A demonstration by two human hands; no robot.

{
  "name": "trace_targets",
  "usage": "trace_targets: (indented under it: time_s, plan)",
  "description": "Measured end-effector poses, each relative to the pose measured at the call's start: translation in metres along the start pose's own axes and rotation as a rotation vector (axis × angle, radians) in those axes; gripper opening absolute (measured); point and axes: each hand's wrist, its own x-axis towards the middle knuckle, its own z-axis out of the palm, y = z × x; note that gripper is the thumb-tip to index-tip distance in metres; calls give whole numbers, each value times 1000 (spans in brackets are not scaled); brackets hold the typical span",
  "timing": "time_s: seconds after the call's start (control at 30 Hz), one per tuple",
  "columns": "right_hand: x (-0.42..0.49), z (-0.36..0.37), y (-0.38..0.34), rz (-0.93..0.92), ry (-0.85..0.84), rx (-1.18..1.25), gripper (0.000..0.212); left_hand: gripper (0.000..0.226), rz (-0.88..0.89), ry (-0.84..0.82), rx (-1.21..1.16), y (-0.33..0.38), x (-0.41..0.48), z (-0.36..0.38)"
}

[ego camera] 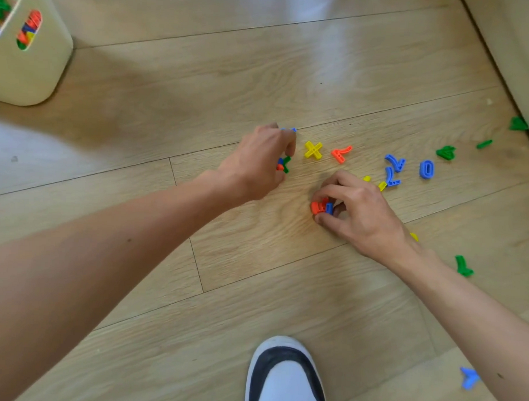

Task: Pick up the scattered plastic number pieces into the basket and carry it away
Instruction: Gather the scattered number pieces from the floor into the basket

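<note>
Number pieces lie strung in a loose band across the wood floor, running from mid-frame out toward the upper right. Blue 0 lies flat, its long axis nearly straight up the frame. The two blue 7s just beside it lie tilted.

Left hand is down at the floor, fingers curled round a green, blue and orange clump. Right hand pinches an orange and a blue piece low against the boards. Yellow bits peek out behind its knuckles, shapes unreadable.

Cream basket sits well apart at top left, cut off by the frame, with coloured pieces showing through its handle slot. A white shoe pokes in below.
</note>
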Motion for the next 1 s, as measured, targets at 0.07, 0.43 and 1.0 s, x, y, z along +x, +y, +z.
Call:
trace_targets:
  time_s: [0.07, 0.43, 1.0]
  plan:
    - [3, -2, 1, -2, 12, 21, 24, 28, -3, 41, -23, 0, 5, -6]
    - [76, -35, 0, 119, 122, -50, 18, 39, -50, -22, 24, -2, 52, -19]
    - [91, -10, 15, 37, 101, -205, 31, 18, 59, 32, 99, -3, 50, -9]
